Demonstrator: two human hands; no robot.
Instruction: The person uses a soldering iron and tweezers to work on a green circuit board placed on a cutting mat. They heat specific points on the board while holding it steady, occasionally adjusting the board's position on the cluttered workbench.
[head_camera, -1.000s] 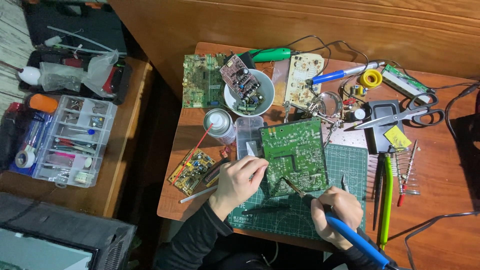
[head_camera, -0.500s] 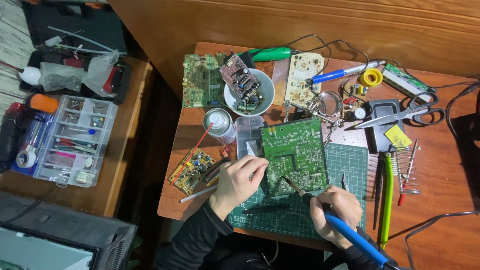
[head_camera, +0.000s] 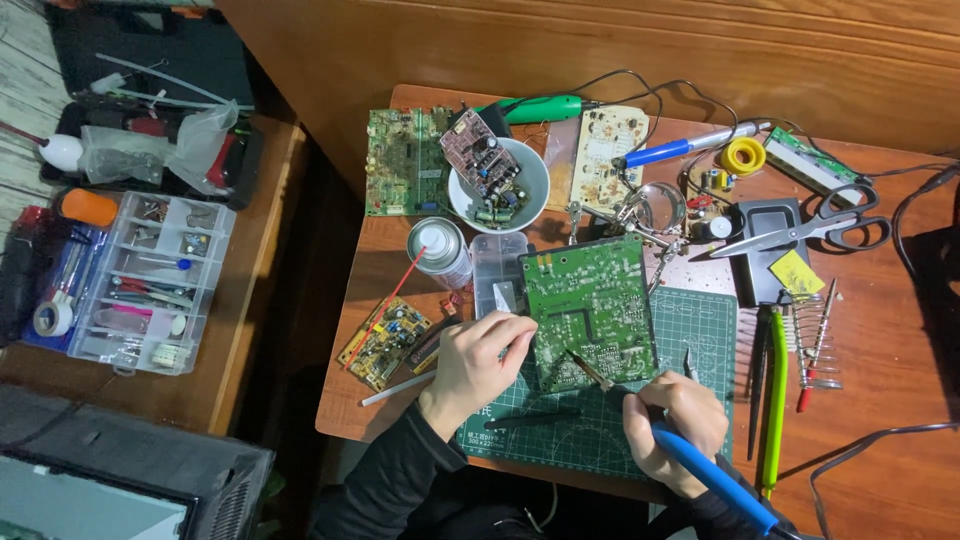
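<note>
Even overhead light, sharp focus at centre

Light falls brightly on the work between the fingers (head_camera: 505, 335) of the left hand and those of the right, with soft, short shadows just under both hands. White glare sits on the spray can's cap (head_camera: 432, 240), up and left of the fingers. Far from them, the lower left corner goes dim and slightly soft.

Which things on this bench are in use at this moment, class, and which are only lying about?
In use:
left hand steadying the green circuit board
right hand holding the blue-handled soldering iron, tip on the board
cutting mat beneath

Lying about:
scissors
spray can
white bowl of boards
yellow solder reel
parts organiser
</note>
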